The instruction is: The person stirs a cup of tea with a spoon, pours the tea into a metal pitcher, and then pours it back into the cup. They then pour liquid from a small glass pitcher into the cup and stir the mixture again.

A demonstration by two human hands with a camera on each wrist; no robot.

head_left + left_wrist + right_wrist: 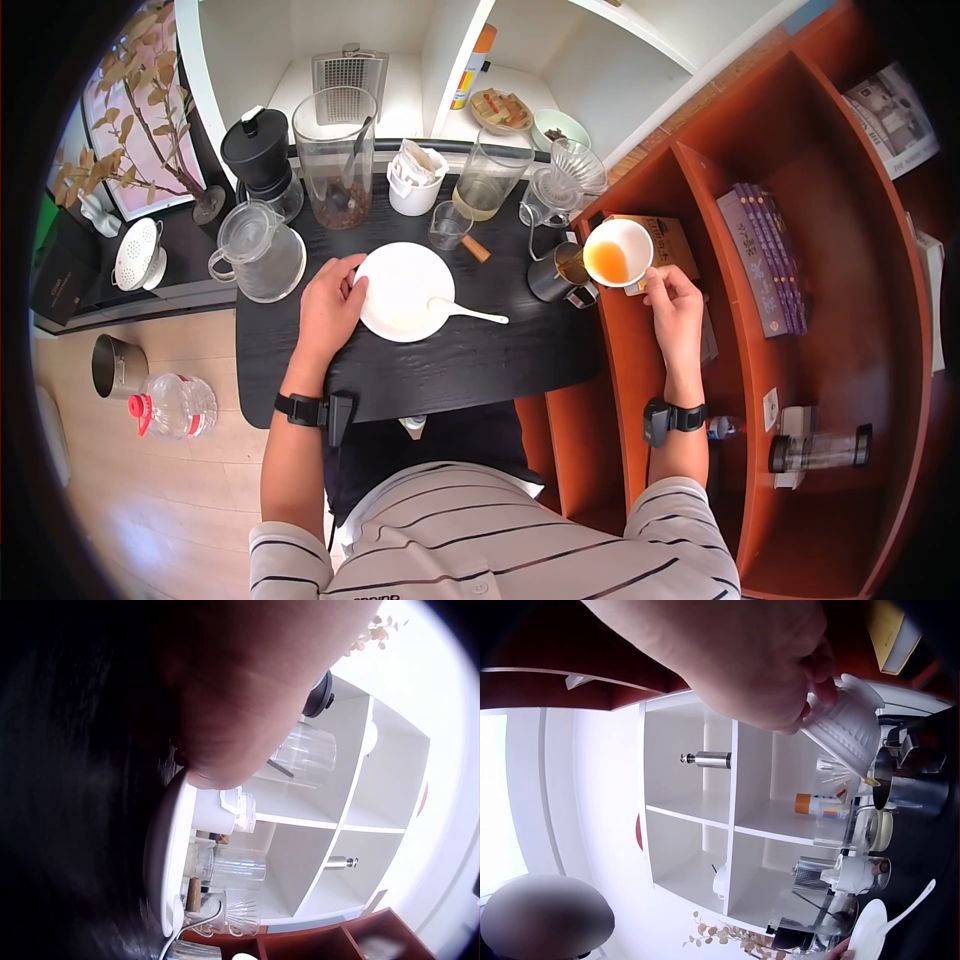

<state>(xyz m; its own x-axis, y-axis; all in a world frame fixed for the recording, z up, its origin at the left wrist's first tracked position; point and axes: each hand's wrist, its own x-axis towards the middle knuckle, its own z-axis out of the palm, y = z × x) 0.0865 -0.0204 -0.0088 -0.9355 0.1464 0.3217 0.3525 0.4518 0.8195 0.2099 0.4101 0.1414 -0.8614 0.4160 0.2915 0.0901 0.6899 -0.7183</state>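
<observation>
My right hand (676, 305) grips a white cup (849, 727) with a ribbed outside, tilted toward a metal pitcher (549, 280). Amber liquid (607, 263) lies in the cup, and a yellowish bit of it shows at the lip, right over the pitcher's mouth. On the black table, my left hand (333, 305) holds the left rim of a white plate (400, 285), thumb along the edge. A white spoon (470, 312) lies across the plate's right side, its handle sticking out past the rim.
Behind the plate stand a glass jug (262, 255), a black grinder (262, 160), a tall glass cylinder (335, 150), a white tub (414, 185) and a small wooden-handled glass (450, 225). A glass dripper (575, 175) is behind the pitcher. A red-brown shelf (700, 185) borders the right.
</observation>
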